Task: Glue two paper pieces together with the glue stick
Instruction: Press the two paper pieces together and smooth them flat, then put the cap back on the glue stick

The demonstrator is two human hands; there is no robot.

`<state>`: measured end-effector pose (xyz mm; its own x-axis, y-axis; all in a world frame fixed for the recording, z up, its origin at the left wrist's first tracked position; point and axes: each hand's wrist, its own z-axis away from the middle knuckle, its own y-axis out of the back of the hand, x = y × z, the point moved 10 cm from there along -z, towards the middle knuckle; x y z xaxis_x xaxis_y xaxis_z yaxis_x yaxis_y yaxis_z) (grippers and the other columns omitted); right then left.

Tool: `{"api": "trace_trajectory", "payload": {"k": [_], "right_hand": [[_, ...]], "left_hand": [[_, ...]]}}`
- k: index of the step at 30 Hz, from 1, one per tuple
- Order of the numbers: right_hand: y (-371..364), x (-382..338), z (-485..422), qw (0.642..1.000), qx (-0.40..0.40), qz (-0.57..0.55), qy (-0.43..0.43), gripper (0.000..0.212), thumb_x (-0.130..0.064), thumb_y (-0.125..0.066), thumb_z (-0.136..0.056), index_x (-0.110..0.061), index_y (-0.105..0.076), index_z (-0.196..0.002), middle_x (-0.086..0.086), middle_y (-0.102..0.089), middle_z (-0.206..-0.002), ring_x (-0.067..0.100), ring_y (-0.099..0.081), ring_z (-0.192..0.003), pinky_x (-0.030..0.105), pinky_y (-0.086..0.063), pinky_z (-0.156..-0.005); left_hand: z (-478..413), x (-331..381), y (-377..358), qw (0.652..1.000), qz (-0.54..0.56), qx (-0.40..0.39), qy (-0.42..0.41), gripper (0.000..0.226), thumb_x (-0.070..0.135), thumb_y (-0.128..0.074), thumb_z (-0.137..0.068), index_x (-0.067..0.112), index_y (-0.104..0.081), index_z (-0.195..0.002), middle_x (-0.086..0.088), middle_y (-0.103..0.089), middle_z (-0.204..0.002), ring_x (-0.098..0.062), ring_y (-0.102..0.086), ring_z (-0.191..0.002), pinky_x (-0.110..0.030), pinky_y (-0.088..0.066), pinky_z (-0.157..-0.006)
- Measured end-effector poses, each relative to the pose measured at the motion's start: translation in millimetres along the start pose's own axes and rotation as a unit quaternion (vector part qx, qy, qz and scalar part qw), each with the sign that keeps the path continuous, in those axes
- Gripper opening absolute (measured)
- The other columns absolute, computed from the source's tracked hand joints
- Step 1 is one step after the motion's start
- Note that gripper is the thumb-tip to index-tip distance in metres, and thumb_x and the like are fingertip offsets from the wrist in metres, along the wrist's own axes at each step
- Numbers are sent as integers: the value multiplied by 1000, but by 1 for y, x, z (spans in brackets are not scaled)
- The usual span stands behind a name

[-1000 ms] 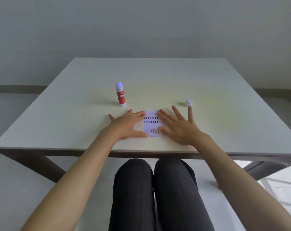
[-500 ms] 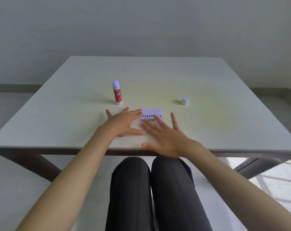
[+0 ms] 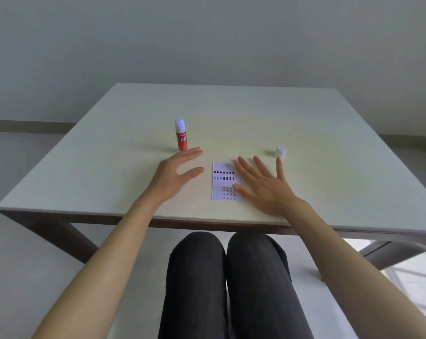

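Observation:
A small white paper (image 3: 223, 182) printed with dark squares lies flat near the front of the table; I cannot tell two pieces apart. My right hand (image 3: 260, 185) rests open on its right edge, fingers spread. To the left, clear of the paper, my left hand (image 3: 176, 173) hovers open and blurred, its fingertips just below the glue stick. The red glue stick (image 3: 181, 136) stands upright and uncapped, showing its white tip. Its white cap (image 3: 280, 151) sits on the table beyond my right fingertips.
The pale table (image 3: 231, 113) stands in front of a grey wall. Its front edge lies close to my wrists, and my knees in dark trousers show below it.
My left hand has lifted off the paper and moved left and forward toward the glue stick. My right hand has slid from the paper's middle to its right edge.

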<state>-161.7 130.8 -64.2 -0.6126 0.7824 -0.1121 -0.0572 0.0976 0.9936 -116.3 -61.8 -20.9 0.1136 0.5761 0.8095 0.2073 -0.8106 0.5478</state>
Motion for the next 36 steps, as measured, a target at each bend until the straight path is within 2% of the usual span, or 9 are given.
{"api": "trace_trajectory", "payload": {"k": [4, 8, 13, 17, 25, 28, 30, 33, 36], "right_hand": [[10, -3, 6, 998, 39, -56, -1, 73, -74, 2, -79, -42, 21, -142, -20, 14, -157, 13, 6, -147, 53, 11, -117], [22, -1, 10, 988, 87, -124, -10, 69, -70, -6, -84, -44, 13, -144, -16, 6, -159, 9, -4, -147, 46, 7, -119], [35, 4, 14, 976, 132, -173, -24, 65, -64, -22, -90, -33, -16, -148, -7, -15, -159, 10, -20, -144, 42, -5, -119], [64, 6, 24, 945, 252, -202, -53, 46, -37, -54, -91, -16, -51, -132, 5, -55, -136, 22, -51, -125, 38, -38, -107], [26, -65, -4, 478, -80, -860, -160, 55, -50, -35, -95, -4, -66, -96, 4, -68, -62, 14, -58, -50, 22, -49, -52], [32, -73, -7, 395, -52, -903, -159, 38, -36, -49, -95, -2, -66, -89, 3, -66, -58, 11, -60, -49, 18, -52, -50], [44, -65, -9, 462, 32, -878, -118, 23, -25, -54, -93, -4, -63, -88, 3, -67, -63, 12, -62, -56, 18, -54, -56], [84, -43, 13, 769, 304, -557, -79, 13, -12, -65, -85, -12, -52, -82, 0, -65, -74, 13, -61, -67, 19, -50, -63], [102, -46, 23, 858, 382, -336, -67, 23, -22, -70, -81, -10, -54, -93, 3, -65, -83, 21, -56, -73, 31, -45, -63]], "left_hand": [[7, -19, 57, 949, 58, 303, 65, 20, 23, -70, -78, 20, -69, -98, 8, -68, -100, -9, -62, -95, -28, -49, -92], [-27, -39, 38, 955, 31, 249, 155, 53, 27, -73, -76, 7, -57, -122, -9, -61, -128, -21, -56, -118, -29, -42, -95], [-37, -27, 32, 940, 61, 297, 155, 23, 25, -64, -79, 7, -62, -65, -2, -63, -57, -15, -52, -58, -26, -35, -60], [-35, 1, 11, 936, 240, 218, 138, 17, 28, -70, -74, 22, -71, -59, 8, -71, -62, -9, -63, -68, -24, -46, -73], [-21, 63, -15, 915, 391, 73, 75, 15, 19, -69, -80, 17, -72, -95, 0, -77, -87, -16, -72, -85, -21, -54, -79], [-19, 63, -9, 912, 395, 80, 71, 17, 16, -66, -83, 12, -70, -99, 1, -77, -86, -15, -71, -84, -20, -56, -75], [-17, 63, -5, 911, 396, 89, 72, 13, 16, -67, -82, 12, -71, -94, 1, -77, -84, -16, -72, -83, -24, -55, -78], [-13, 65, -8, 905, 408, 94, 80, 10, 18, -70, -79, 14, -73, -89, 0, -77, -82, -17, -72, -82, -30, -52, -86], [-10, 67, -8, 906, 405, 100, 72, 14, 24, -75, -71, 20, -74, -84, 0, -77, -83, -19, -71, -85, -32, -50, -93]]}}
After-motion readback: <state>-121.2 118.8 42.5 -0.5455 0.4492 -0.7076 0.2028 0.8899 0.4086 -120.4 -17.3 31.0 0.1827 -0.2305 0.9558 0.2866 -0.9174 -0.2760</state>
